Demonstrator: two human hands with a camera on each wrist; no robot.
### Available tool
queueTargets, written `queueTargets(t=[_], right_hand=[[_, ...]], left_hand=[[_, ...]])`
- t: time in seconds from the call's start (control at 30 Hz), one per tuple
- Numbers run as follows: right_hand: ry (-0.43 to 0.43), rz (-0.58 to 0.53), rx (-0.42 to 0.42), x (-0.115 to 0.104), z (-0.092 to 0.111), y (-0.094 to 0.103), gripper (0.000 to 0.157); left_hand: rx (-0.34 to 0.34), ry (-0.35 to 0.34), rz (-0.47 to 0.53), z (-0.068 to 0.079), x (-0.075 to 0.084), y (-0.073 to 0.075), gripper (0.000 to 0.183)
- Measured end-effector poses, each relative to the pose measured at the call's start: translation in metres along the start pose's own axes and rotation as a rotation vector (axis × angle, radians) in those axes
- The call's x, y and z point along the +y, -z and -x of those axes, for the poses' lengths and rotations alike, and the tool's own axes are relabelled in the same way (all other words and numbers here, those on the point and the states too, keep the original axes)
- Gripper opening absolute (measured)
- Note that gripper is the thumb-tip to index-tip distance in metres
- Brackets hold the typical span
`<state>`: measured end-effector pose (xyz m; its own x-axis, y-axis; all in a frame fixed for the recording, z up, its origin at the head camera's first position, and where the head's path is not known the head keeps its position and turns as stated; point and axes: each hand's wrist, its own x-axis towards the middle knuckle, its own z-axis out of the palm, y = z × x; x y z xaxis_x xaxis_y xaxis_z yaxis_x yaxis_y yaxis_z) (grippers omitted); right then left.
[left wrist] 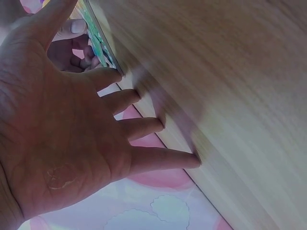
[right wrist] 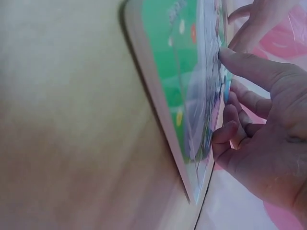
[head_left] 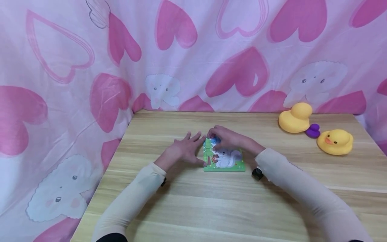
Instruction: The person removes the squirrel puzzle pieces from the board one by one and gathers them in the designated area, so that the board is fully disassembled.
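Note:
A jigsaw puzzle board (head_left: pixel 231 161) with a white squirrel on a green ground lies flat on the table. At its upper left part my right hand (head_left: pixel 225 137) bends over the picture. In the right wrist view that hand (right wrist: pixel 268 124) pinches a small blue-edged puzzle piece (right wrist: pixel 227 91), its thumb right at the board's surface; the fingers hide most of the piece. My left hand (head_left: pixel 188 149) spreads its fingers along the board's left edge, thumb near the lower left corner. Seen from the left wrist, the fingertips (left wrist: pixel 192 160) rest on the wood and nothing is held.
Two yellow rubber ducks (head_left: pixel 295 119) (head_left: pixel 335 142) stand at the table's back right, with a small purple duck (head_left: pixel 313 131) between them. A pink curtain (head_left: pixel 187 60) with hearts hangs behind the wooden table (head_left: pixel 193 208) and down its left side.

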<state>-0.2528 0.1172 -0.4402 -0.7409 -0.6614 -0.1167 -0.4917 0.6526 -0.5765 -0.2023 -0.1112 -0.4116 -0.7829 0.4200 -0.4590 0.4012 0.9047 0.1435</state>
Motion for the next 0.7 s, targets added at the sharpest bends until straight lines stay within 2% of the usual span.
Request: queueTargets(t=[0.27,0.43,0.7], right_hand=[[-0.041,0.027,-0.013,-0.002,-0.001,0.004,0.048],[-0.044,0.052,0.030,-0.001,0.003,0.010,0.051],[-0.081,0.034,0.080,0.017,0.027,0.032,0.052]], left_hand=[[-0.001,0.000,0.001,-0.001,0.001,-0.002,0.115],[0.002,-0.007,0.011,-0.002,0.000,-0.002,0.115],[-0.007,-0.004,0.034,-0.001,0.000,-0.002,0.114]])
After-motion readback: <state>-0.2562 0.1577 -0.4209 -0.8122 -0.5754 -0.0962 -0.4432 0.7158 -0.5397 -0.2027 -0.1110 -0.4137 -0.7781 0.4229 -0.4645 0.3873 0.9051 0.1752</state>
